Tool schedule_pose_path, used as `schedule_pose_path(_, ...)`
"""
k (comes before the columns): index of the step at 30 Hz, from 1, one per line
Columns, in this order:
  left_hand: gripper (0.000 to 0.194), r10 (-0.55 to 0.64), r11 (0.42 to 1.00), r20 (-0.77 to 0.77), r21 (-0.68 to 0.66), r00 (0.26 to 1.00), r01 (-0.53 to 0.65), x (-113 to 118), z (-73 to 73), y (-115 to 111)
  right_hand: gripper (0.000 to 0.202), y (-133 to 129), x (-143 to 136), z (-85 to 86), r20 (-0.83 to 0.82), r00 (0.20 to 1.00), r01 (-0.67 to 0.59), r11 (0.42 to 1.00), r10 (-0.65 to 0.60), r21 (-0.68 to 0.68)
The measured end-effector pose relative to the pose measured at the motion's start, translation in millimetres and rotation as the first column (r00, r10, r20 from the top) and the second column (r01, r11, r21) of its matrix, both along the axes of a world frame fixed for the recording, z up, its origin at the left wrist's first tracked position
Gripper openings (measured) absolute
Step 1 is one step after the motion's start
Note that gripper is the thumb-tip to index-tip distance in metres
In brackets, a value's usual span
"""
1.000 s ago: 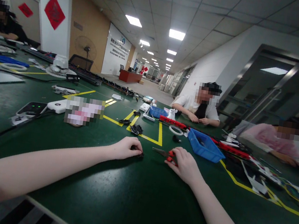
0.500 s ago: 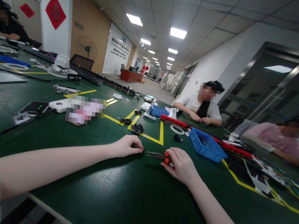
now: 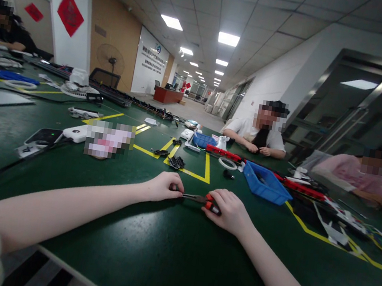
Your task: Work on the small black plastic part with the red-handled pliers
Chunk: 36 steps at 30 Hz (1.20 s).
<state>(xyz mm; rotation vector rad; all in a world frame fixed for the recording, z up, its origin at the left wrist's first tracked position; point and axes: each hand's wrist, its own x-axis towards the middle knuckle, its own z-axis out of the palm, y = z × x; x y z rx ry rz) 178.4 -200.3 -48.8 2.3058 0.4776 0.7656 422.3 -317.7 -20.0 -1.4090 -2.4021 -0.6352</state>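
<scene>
- Left hand (image 3: 162,187): thumb and fingers pinched on a small dark part (image 3: 173,187), mostly hidden by the fingers; exact form too small to tell.
- Right hand (image 3: 232,214): fingers wrapped round the red-and-black handles of slim-nosed pliers (image 3: 197,198), nose pointing toward the left hand.
- Small dark part, location: at the left fingertips, low over the desk (image 3: 128,254); whether it rests on the surface, cannot tell.
- Step in hand, as judged: pliers brought to the held part, tips at the left fingertips; whether they grip it, cannot tell.
- Next move, as judged: calls for a firm left pinch, tips lined up on the part and clear of the fingers, and light, controlled pressure on the handles.
- Black pieces (image 3: 176,162): one small heap beyond the hands, at the yellow tape (image 3: 191,175).
- Round black item (image 3: 228,174): single, lying between the heap and the blue tray (image 3: 267,194).
- White ring (image 3: 227,164): one, lying flat, just beyond the round black item.
</scene>
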Motion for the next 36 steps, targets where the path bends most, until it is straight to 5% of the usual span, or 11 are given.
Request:
schedule_pose_path(16,0.013,-0.023,0.998,-0.051,0.049,0.998,0.025,-1,5.0,-6,0.03,1,0,0.4,0.023,0.998,0.059,0.998,-0.058,-0.032)
schedule_pose_path(36,0.025,-0.134,0.956,-0.068,-0.272,0.989,0.111,-3,9.3,-14,0.015,3,2,2.1,-0.05,0.996,0.075,0.993,-0.08,-0.089)
